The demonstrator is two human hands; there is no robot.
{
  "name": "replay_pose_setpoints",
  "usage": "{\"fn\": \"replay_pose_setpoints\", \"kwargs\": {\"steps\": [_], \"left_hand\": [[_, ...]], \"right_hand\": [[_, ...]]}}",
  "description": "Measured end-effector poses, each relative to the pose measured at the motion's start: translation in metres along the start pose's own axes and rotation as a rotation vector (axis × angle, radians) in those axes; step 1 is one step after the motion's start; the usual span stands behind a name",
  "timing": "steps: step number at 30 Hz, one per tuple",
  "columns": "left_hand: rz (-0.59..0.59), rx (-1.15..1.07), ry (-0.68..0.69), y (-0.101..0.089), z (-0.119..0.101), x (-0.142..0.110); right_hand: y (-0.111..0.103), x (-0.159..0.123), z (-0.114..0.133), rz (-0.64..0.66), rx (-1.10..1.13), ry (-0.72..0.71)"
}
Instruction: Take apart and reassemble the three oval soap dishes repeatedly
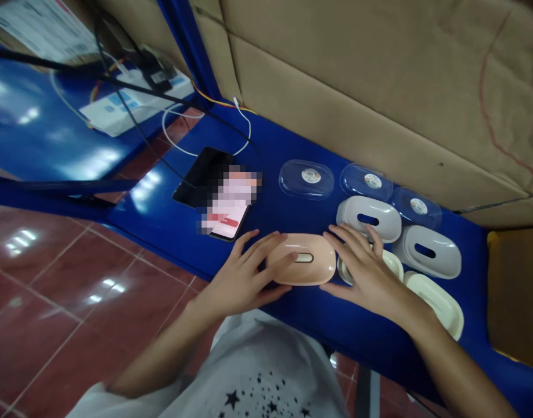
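Along the blue shelf (148,203), hazards run left to right. Black cable (140,129) loops near the dark device (205,168): a snag could drag it. The lit phone (227,226) lies close to the left hand (236,284); an outward elbow or finger movement could nudge it. The left hand is part-open and curved, spanning the left end of the peach oval shell (314,271), one finger at its slot. The shell is between both hands, near the shelf's front edge; uneven fingertip pressure could let it slip. Whether it bears on the shelf cannot be told. The right hand (371,278) is likewise part-open, thumb and fingertips on the right end, its palm over a cream tray (392,264); lowering the wrist could shift that tray.

Materials: red floor tiles (53,278), glossy; shelf, smooth and reflective; shell, glossy, apparently rigid plastic, with rounded ends. Rightward: clear oval lids (288,177) with round labels, whitish slotted shells (445,249), cream dished trays, then a brown carton (514,290), matt.
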State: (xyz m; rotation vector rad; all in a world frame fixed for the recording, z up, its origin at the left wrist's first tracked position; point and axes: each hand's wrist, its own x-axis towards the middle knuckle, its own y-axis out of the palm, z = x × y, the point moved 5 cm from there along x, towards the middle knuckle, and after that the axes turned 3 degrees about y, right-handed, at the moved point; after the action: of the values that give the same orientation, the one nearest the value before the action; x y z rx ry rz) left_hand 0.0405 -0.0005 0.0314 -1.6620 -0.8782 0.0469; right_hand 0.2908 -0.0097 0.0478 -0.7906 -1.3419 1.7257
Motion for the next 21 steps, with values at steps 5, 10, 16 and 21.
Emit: {"fn": "replay_pose_setpoints", "kwargs": {"steps": [5,10,16,21], "left_hand": [[0.022,-0.002,-0.051,0.003,0.003,0.003],[0.001,-0.008,-0.031,0.003,0.003,0.002],[0.031,-0.016,-0.03,0.006,0.004,0.002],[0.02,-0.008,-0.022,0.006,0.005,0.002]], "right_hand": [[-0.026,0.025,-0.013,-0.035,0.02,0.004],[-0.047,0.096,-0.042,-0.126,0.001,0.038],[-0.018,0.158,-0.067,0.063,-0.004,0.069],[-0.032,0.133,-0.056,-0.066,0.028,0.058]]}}
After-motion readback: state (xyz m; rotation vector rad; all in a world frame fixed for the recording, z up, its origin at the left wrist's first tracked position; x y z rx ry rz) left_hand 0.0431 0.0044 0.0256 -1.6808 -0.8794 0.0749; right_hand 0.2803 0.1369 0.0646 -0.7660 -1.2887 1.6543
